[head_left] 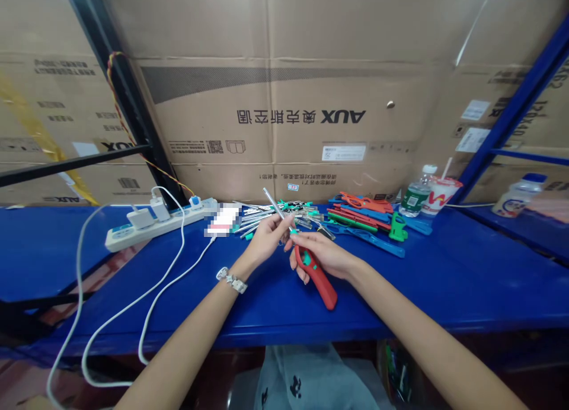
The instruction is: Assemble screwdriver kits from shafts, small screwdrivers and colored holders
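Observation:
Held in front of me above the blue table is a red long-nosed gas lighter (323,284) with a green trigger. My right hand (328,253) is closed around its upper end, near where the metal tube joins the handle. The fingers of my left hand (267,239) pinch the silver tube (272,200), whose tip points up and to the left. Just behind the hands lies a heap of metal lighter tubes (256,218) with green parts. To its right are piled red, blue and green plastic handle shells (360,214). My fingers partly hide the joint.
A white power strip (178,225) with plugs and loose white cables stands at the left, beside a blurred-out phone-like object (223,219). At the right are a water bottle (414,198), a paper cup (440,197) and another bottle (518,197). Cardboard (284,37) forms the back wall.

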Demonstrator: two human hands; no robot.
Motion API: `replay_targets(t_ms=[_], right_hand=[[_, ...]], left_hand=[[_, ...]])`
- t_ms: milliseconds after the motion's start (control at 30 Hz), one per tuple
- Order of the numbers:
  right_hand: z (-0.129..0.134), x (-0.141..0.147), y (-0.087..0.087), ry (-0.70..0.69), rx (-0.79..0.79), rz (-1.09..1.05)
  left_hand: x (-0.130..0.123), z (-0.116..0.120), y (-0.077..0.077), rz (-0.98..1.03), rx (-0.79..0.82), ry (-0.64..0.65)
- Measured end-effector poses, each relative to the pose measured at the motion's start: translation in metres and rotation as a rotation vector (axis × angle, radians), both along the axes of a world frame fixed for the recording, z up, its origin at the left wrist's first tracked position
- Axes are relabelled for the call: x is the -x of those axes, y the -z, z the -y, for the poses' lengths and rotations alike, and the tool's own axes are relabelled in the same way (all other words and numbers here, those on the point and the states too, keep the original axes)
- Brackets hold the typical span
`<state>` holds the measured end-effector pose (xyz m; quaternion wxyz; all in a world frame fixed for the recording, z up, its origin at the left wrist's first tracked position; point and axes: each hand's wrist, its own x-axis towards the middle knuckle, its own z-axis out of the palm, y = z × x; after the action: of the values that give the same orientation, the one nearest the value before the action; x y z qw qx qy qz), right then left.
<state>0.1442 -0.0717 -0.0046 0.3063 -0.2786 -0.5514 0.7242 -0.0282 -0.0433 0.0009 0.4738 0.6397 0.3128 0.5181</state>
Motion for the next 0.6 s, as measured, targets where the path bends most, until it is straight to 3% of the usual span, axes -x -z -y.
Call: replay_targets(t_ms=[133, 600], right_hand=[[-0.0013, 0.0033, 0.0037, 0.03, 0.051, -0.073], [0.0024, 0.0046, 0.0017, 0.118, 0.083, 0.008]], left_hand=[[0.0007, -0.0038, 0.0031, 0.132, 0.014, -0.059], [0.0031, -0.0077, 0.0086, 0.161, 0.097, 0.011]])
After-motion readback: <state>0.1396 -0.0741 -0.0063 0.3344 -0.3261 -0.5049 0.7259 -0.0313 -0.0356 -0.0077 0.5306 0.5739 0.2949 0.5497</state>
